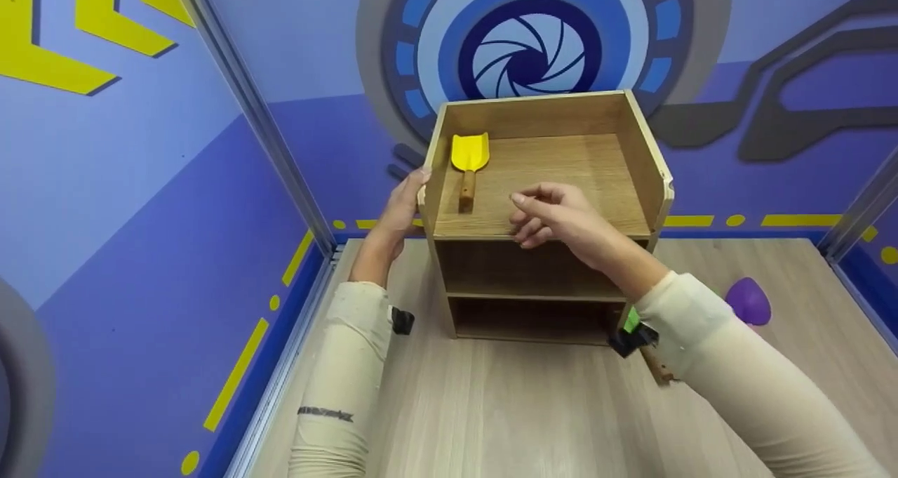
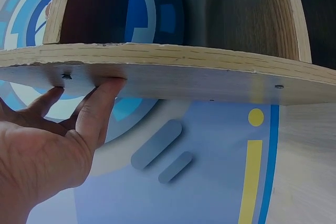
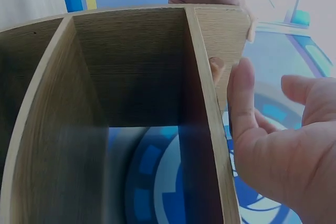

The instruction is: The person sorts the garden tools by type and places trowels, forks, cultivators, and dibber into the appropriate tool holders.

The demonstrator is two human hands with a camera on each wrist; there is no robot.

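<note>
A small wooden shelf unit [image 1: 554, 297] stands upright, with a walled top tray and two compartments below. On the left of its top lies a yellow toy shovel [image 1: 470, 152], its wooden handle toward the front; the handle end [image 3: 216, 70] also shows in the right wrist view. My left hand [image 1: 401, 208] rests against the outside of the left side panel [image 2: 173, 77], fingers extended to touch it. Over the front of the top tray is my right hand [image 1: 554, 218], fingers loosely bent and holding nothing, to the right of the shovel handle.
On the table [image 1: 449, 408], right of the unit, sits a rounded purple object [image 1: 749, 301]. A wooden handle [image 1: 657, 367] and a bit of something green [image 1: 632, 319] show from under the right forearm, mostly hidden. Printed wall panels [image 1: 316, 134] stand behind and at both sides.
</note>
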